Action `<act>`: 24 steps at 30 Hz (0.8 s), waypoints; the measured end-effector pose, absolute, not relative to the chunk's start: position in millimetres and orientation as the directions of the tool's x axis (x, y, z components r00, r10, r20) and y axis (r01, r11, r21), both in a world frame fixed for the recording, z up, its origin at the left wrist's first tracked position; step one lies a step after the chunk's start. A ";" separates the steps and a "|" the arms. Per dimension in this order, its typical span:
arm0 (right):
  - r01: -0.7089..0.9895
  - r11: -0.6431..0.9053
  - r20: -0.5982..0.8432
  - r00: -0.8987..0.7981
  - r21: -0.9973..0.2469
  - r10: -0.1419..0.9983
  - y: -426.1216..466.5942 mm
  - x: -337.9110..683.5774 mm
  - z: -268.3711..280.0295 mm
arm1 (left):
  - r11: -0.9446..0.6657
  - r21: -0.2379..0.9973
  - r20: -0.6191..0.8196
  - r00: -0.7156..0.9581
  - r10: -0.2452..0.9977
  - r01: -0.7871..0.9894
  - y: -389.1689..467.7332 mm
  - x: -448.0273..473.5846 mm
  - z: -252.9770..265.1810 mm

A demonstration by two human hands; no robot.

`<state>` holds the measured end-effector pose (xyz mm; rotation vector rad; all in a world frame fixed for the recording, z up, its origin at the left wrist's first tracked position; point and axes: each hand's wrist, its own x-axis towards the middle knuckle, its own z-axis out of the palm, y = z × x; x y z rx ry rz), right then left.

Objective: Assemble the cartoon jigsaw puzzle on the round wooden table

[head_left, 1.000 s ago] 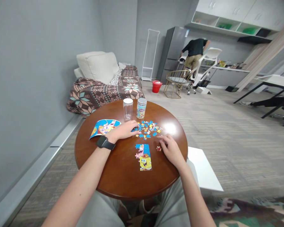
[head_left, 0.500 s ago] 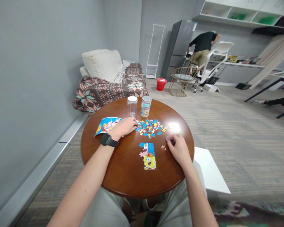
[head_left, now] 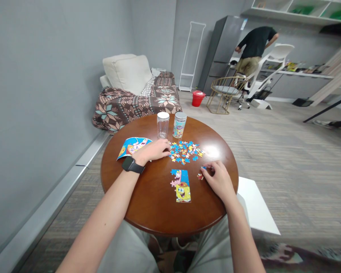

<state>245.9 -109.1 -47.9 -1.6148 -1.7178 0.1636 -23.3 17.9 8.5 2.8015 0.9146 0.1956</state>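
Note:
Between the thumb and fingertips of my right hand [head_left: 218, 178] is a small blue puzzle piece [head_left: 204, 167], held low over the table's right side. A loose reddish piece [head_left: 200, 176] lies just by that thumb. My left hand [head_left: 155, 150], with a black watch at the wrist, rests at the left edge of the heap of loose puzzle pieces [head_left: 184, 151]. Its fingers are bent together, and whatever they touch or hold is hidden. Nearer me lies a joined section of the cartoon puzzle [head_left: 182, 186], blue, pink and yellow, its left edge uneven.
A curled picture sheet [head_left: 130, 146] lies partly behind my left hand. Two jars, one clear with a white lid [head_left: 163, 125] and one printed [head_left: 179, 125], stand at the round table's [head_left: 153, 204] far side. Beyond, a person [head_left: 254, 47] bends over a counter.
The whole view has shifted slightly, moving the table a little right and up in the picture. More of the blue piece shows at my right fingertips. Both hands stay nearly in place.

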 end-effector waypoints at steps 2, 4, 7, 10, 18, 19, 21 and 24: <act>0.802 0.195 0.422 0.077 -0.565 0.904 -109.5 246.0 -47.1 | -0.786 0.235 0.069 0.797 0.601 0.572 18.4 -23.4 7.3; 0.802 0.197 0.412 0.067 -0.564 0.909 -109.7 246.0 -46.6 | -0.779 0.247 0.067 0.792 0.606 0.576 18.8 -22.9 5.7; 0.801 0.206 0.415 0.058 -0.562 0.908 -109.8 245.9 -46.2 | -0.774 0.244 0.062 0.788 0.613 0.584 17.9 -20.7 4.5; 0.800 0.218 0.421 0.048 -0.559 0.906 -110.2 245.8 -45.8 | -0.765 0.247 0.058 0.778 0.625 0.595 16.2 -18.3 5.0; 0.804 0.221 0.420 0.038 -0.551 0.907 -111.6 245.3 -43.8 | -0.759 0.251 0.057 0.774 0.631 0.600 18.9 -21.1 3.9; 0.805 0.220 0.420 0.039 -0.550 0.907 -111.6 245.3 -43.7 | -0.762 0.245 0.059 0.775 0.629 0.600 19.3 -21.8 3.7; 0.807 0.218 0.420 0.040 -0.548 0.907 -111.6 245.3 -43.7 | -0.769 0.239 0.067 0.780 0.622 0.593 20.0 -23.1 3.1; 0.805 0.225 0.421 0.034 -0.548 0.906 -111.7 245.2 -43.6 | -0.778 0.224 0.082 0.784 0.615 0.587 20.9 -25.0 1.8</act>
